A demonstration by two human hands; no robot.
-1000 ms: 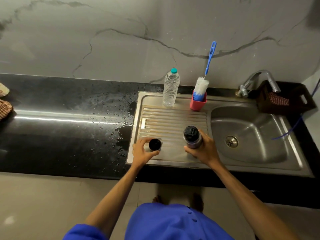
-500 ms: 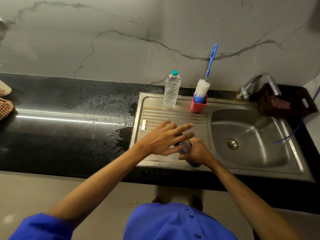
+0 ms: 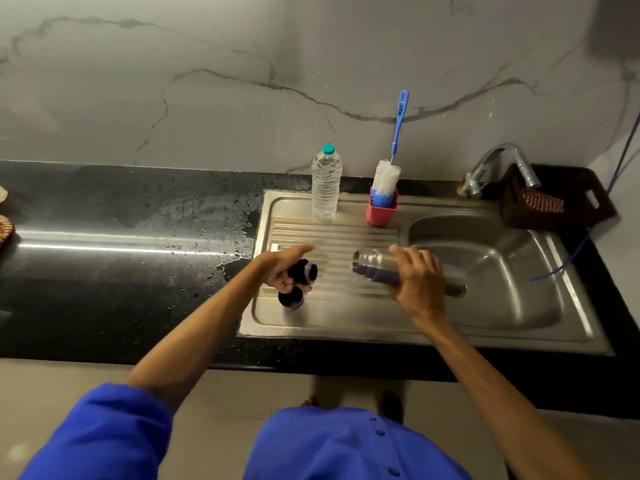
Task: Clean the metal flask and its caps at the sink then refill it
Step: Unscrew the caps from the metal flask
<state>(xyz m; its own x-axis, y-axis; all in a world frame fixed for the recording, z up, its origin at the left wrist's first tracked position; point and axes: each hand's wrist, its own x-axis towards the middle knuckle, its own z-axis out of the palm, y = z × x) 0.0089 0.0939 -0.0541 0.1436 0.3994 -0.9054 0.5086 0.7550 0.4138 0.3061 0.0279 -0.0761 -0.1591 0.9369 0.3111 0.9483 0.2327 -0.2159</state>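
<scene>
Beyond the fingers, a grey-veined marble wall [image 3: 214, 98] rises behind the wet black surface [image 3: 104, 258]; beige floor [image 3: 69, 393] lies below.

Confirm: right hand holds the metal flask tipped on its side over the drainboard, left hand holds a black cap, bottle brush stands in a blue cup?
Not quite. In the head view the white-and-blue bottle brush stands in a red plastic cup, not a blue one. The rest holds: right hand holds the tipped metal flask, left hand holds the black cap.
</scene>
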